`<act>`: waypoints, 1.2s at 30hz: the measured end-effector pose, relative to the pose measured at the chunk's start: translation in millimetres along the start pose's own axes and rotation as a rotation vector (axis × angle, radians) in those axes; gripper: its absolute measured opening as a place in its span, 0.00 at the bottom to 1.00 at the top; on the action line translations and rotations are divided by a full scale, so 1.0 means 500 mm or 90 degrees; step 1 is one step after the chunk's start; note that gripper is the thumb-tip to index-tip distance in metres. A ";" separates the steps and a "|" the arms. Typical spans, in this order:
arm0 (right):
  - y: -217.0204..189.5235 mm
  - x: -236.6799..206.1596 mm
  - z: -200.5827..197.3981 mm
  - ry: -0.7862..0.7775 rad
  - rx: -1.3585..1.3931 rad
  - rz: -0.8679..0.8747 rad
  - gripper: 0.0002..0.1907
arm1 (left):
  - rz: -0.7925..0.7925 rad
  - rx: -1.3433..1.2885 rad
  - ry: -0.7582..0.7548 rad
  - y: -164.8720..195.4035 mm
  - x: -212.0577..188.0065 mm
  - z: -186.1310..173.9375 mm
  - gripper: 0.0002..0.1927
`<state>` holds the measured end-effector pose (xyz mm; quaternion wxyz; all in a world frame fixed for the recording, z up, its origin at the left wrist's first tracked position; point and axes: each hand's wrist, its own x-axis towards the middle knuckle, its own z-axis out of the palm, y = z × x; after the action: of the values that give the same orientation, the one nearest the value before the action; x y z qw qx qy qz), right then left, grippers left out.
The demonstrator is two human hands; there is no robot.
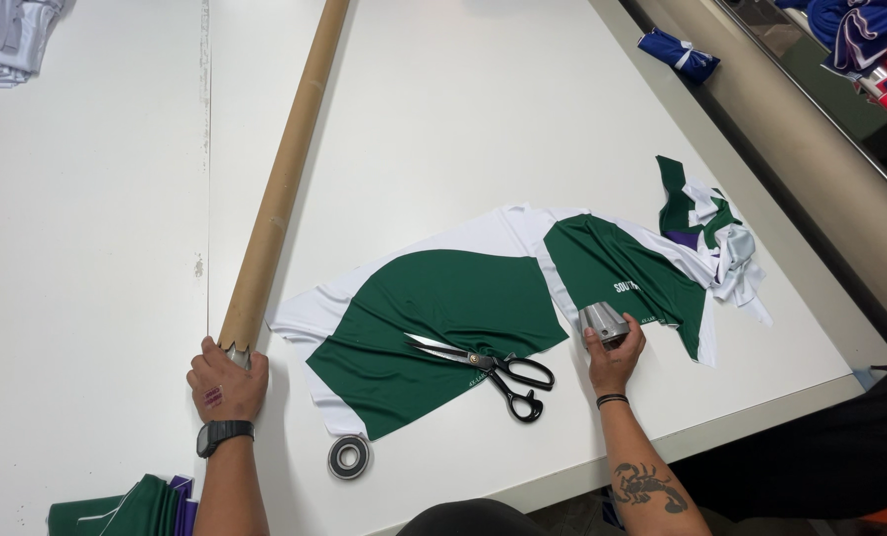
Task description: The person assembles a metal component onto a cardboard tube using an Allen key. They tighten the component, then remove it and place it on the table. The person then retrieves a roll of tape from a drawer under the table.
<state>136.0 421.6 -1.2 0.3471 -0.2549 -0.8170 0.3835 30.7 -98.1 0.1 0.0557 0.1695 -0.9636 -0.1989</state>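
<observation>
My left hand [227, 381] grips the near end of a long brown cardboard tube [283, 179] that lies on the white table [463, 99] and runs away from me. My right hand [614, 359] holds a small grey metal cone-shaped piece [602, 322] at the edge of green and white fabric panels [443, 308]. Black-handled scissors [493, 369] lie slightly open on the green fabric between my hands. A round black and silver bearing [348, 457] sits near the table's front edge.
Crumpled green, white and purple fabric scraps [711, 233] lie at the right. Folded green and purple cloth [131, 508] is at the lower left, folded white cloth [12, 40] at the top left. Blue fabric [678, 54] rests on a side ledge.
</observation>
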 end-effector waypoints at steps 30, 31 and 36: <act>-0.004 0.005 -0.008 0.029 0.208 0.059 0.38 | -0.010 0.057 0.055 0.002 -0.009 0.018 0.39; -0.009 0.004 -0.005 0.040 0.275 0.049 0.36 | -0.011 0.053 0.053 0.001 -0.010 0.017 0.38; -0.070 -0.005 0.039 -0.024 0.703 0.026 0.32 | 0.001 0.048 0.086 -0.002 -0.014 0.016 0.36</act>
<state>117.4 391.3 16.8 0.4070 -0.0438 -0.4955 0.7661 36.1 -93.3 -7.9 0.1144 0.1841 -0.9646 -0.1503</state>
